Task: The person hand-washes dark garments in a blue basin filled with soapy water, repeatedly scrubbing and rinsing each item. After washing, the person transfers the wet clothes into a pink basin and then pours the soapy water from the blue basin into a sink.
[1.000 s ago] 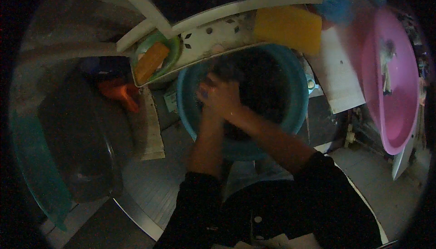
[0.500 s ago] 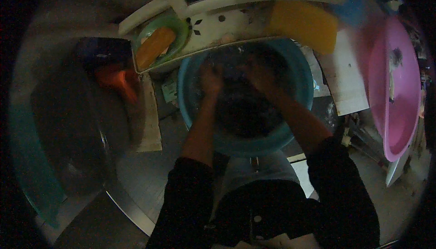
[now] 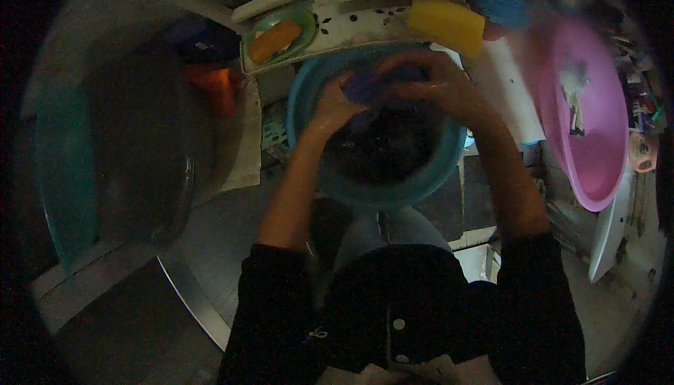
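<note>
A wet-looking purple cloth (image 3: 368,87) is bunched between my two hands, above the far half of a round teal basin (image 3: 386,199). My left hand (image 3: 337,108) closes on the cloth's left end, and part of the cloth hangs down beside its fingers. On the other side, my right hand (image 3: 442,90) curls its fingers round the right part of the bundle. Dark water or dark fabric (image 3: 386,153) lies inside the basin below; in the dim light I cannot tell which.
Along the far ledge stand a green dish (image 3: 309,28) with an orange bar (image 3: 276,41) and a yellow block (image 3: 446,23). A pink basin (image 3: 597,167) leans upright at the right. A large dark tub-like shape (image 3: 140,139) and an orange object (image 3: 214,90) are at the left.
Both hands have come up from low in the basin, and the purple cloth now shows between them. The view has shifted a little.
</note>
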### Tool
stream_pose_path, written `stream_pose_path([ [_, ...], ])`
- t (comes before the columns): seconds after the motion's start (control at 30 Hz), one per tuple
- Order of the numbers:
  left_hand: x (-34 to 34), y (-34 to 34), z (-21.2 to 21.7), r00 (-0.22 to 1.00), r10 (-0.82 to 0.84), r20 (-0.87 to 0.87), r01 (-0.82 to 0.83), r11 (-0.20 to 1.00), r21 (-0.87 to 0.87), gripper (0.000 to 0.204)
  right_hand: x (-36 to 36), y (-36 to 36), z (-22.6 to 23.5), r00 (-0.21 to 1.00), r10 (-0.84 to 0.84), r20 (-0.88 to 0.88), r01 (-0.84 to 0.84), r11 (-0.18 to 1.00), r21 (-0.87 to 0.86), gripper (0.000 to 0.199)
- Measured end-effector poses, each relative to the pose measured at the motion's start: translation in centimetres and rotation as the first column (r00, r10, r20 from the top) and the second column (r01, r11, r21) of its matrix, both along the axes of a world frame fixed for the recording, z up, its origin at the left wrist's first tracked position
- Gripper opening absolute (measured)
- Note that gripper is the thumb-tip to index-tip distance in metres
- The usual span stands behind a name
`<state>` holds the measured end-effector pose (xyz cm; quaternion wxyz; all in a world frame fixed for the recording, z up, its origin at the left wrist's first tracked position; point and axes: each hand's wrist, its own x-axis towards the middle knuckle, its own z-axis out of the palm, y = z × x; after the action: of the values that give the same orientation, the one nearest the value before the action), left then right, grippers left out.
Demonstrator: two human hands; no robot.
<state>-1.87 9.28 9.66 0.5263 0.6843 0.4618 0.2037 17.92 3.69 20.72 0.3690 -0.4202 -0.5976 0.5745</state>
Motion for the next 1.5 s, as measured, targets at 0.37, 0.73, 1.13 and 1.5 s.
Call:
stream_pose_path([
  [0.37, 4.1, -3.6, 9.1, 0.543, 0.444, 0.712, -0.204, 0.893, -0.402, 0.053, -5.2, -5.3, -8.1, 0.794, -0.469, -0.386, 0.362, 0.876, -0.320, 0.065],
  [0.73, -0.3, -1.9, 6.3, 0.922, 0.362, 0.134, -0.355, 0.932, -0.074, 0.045, -5.8, -4.5, -7.3, 0.845, -0.425, -0.323, 0.154, 0.773, -0.615, 0.046],
  [1.13, -1.2, -6.5, 2.6, 0.755, 0.493, 0.432, 0.074, 0.590, -0.804, 0.054, -9.5, -8.4, -6.5, 0.456, -0.609, -0.650, -0.217, 0.632, -0.744, 0.052],
  [1.5, 2.2, -6.8, 3.6, 0.774, 0.604, 0.189, -0.356, 0.663, -0.659, 0.072, -5.1, -6.7, -7.5, 0.593, -0.708, -0.383, 0.209, 0.595, -0.776, 0.069],
])
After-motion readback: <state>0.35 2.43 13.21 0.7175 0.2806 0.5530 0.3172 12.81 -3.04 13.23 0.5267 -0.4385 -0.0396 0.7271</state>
